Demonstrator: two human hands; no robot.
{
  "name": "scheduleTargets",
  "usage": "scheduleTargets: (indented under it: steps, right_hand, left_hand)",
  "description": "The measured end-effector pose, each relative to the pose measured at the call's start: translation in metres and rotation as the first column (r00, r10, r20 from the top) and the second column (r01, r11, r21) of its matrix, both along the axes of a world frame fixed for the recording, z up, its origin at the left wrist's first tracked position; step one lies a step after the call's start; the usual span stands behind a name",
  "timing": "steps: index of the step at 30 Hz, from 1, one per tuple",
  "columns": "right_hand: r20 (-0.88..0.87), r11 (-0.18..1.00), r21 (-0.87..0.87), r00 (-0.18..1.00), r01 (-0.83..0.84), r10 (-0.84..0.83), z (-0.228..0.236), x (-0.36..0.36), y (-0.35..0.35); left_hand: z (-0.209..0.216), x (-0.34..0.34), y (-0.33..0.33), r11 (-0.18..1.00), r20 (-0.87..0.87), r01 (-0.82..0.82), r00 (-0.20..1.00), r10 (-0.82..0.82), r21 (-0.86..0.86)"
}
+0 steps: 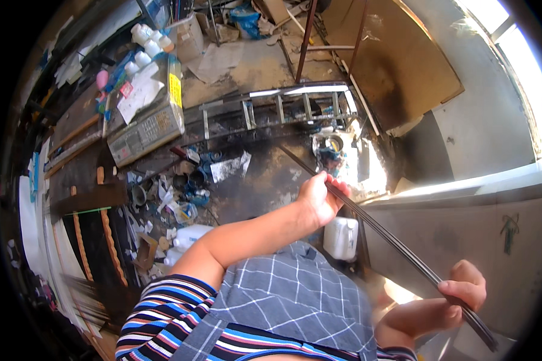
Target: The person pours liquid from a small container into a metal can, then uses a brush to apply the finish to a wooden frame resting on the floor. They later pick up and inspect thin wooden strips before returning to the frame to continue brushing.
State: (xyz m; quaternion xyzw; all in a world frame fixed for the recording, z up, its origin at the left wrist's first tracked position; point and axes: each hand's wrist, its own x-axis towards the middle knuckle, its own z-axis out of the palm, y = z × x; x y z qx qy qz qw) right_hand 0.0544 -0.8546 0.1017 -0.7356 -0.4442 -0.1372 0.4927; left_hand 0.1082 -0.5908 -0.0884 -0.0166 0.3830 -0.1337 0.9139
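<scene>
A long, thin bundle of dark rods or strips (391,235) runs slantwise across the space in front of my apron, its far end up and to the left, its near end at the lower right. My left hand (324,198) is closed round it toward the far end, with the thumb along the top. Near the other end, my right hand (464,290) grips the bundle, fingers curled over it. How many pieces are in the bundle, and what they are made of, I cannot tell.
A metal ladder (247,114) lies on the cluttered floor ahead. At left, a bench machine with a labelled panel (144,133) carries white bottles (141,58). Scraps and cups (190,180) litter the floor. A white jerrycan (341,238) stands below my left hand; a grey wall panel (464,234) is at right.
</scene>
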Motion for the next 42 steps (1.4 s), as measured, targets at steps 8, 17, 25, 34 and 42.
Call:
scheduleTargets:
  steps: [8, 17, 25, 34, 42]
  right_hand:
    - [-0.371, 0.903, -0.431, 0.910, 0.007, -0.183, 0.013, -0.019, 0.092]
    - [-0.525, 0.677, -0.670, 0.839, -0.304, -0.142, -0.054, 0.000, 0.165]
    - [-0.570, 0.624, -0.673, 0.817, -0.398, -0.093, -0.101, 0.019, 0.186]
    - [-0.624, 0.691, -0.601, 0.776, -0.402, -0.092, -0.116, 0.032, 0.187]
    - [-0.618, 0.749, -0.567, 0.778, -0.342, -0.112, -0.107, 0.045, 0.187]
  left_hand:
    - [-0.099, -0.051, -0.002, 0.978, -0.234, 0.125, 0.959, -0.162, -0.166]
    - [-0.160, -0.068, 0.011, 0.985, -0.309, 0.120, 0.939, -0.153, -0.123]
    - [-0.195, -0.069, 0.017, 0.978, -0.346, 0.050, 0.931, -0.119, -0.203]
    - [-0.205, -0.062, 0.026, 0.982, -0.363, 0.080, 0.921, -0.139, -0.172]
    - [-0.208, -0.056, 0.031, 0.925, -0.308, -0.076, 0.950, -0.047, -0.374]
